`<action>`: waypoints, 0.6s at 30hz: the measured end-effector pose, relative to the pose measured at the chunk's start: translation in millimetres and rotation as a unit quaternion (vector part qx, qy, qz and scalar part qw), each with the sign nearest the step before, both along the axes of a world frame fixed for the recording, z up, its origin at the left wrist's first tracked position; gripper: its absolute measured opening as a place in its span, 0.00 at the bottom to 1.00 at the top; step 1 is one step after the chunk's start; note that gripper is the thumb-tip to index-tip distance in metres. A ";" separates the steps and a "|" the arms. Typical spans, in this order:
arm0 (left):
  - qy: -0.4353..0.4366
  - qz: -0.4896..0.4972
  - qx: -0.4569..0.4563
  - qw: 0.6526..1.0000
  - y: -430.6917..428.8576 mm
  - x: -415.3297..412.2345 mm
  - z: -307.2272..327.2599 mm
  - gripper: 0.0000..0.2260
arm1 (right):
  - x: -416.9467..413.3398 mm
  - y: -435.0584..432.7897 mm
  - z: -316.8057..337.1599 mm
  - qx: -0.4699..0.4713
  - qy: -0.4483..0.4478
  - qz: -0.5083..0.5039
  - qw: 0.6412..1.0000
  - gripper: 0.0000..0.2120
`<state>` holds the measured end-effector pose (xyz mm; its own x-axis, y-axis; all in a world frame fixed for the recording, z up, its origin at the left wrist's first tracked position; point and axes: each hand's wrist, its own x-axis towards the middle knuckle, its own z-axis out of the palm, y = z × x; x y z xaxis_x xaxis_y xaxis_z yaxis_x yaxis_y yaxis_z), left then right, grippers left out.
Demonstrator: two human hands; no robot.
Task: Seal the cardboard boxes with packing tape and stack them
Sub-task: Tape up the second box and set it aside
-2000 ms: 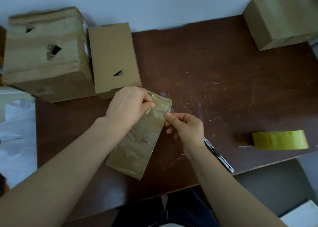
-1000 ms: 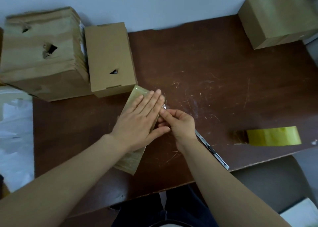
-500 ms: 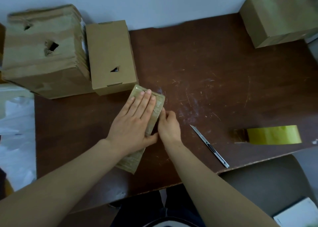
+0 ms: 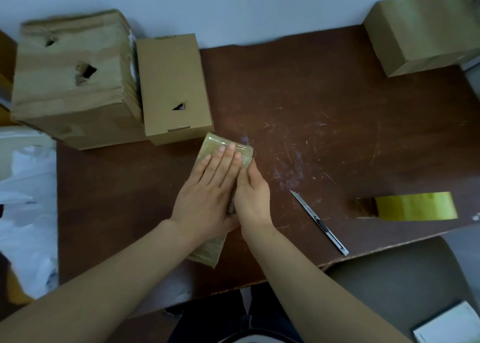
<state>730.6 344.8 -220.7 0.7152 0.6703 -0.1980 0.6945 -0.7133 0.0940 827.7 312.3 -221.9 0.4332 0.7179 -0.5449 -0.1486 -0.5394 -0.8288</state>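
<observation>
A small flat cardboard box, glossy with packing tape, lies slanted on the brown table just left of the frame's centre. Its far end points toward the upper right and its near corner toward the table's front edge.

The left hand lies flat on top of the box, with straight fingers set close together and reaching almost to the far end. The right hand is pressed against the box's right long side, touching the left hand. One finger runs straight along that edge. Its other fingers are hidden, so I cannot tell whether they curl round the box.

Just above the small box stands a plain cardboard box with a small triangular hole in its top. Beside it, at the upper left, is a large tape-wrapped cardboard box with torn holes. Another taped box sits at the upper right corner of the table.

To the right of the hands a slim utility knife lies diagonally with its blade toward the centre. Further right, near the front edge, lies a roll of yellowish packing tape with a loose brown end sticking out to its left.

White plastic sheeting lies off the table at the left edge of the frame.
</observation>
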 end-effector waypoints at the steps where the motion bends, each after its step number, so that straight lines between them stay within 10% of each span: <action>1: -0.001 0.002 0.000 1.000 0.8 0.5 -0.4 0.42 | 1.0 -2.1 -1.0 0.002 -0.003 -0.003 1.000 0.18; 5: -0.060 0.010 -0.087 0.994 4.3 -9.9 8.9 0.48 | 12.7 -2.8 -0.1 0.025 -0.133 0.061 0.989 0.24; 9: -0.024 0.114 -0.051 0.992 -14.3 -24.2 11.5 0.55 | 13.7 12.0 -0.8 0.098 -0.492 0.301 0.811 0.29; 11: 0.004 0.142 -0.054 0.988 -22.3 -24.6 4.0 0.58 | 13.3 16.4 -9.7 0.031 -0.537 0.396 0.744 0.29; 18: -0.021 0.124 -0.041 0.991 -23.8 -26.7 -3.0 0.55 | 14.7 7.4 -18.2 0.043 -0.564 0.427 0.706 0.28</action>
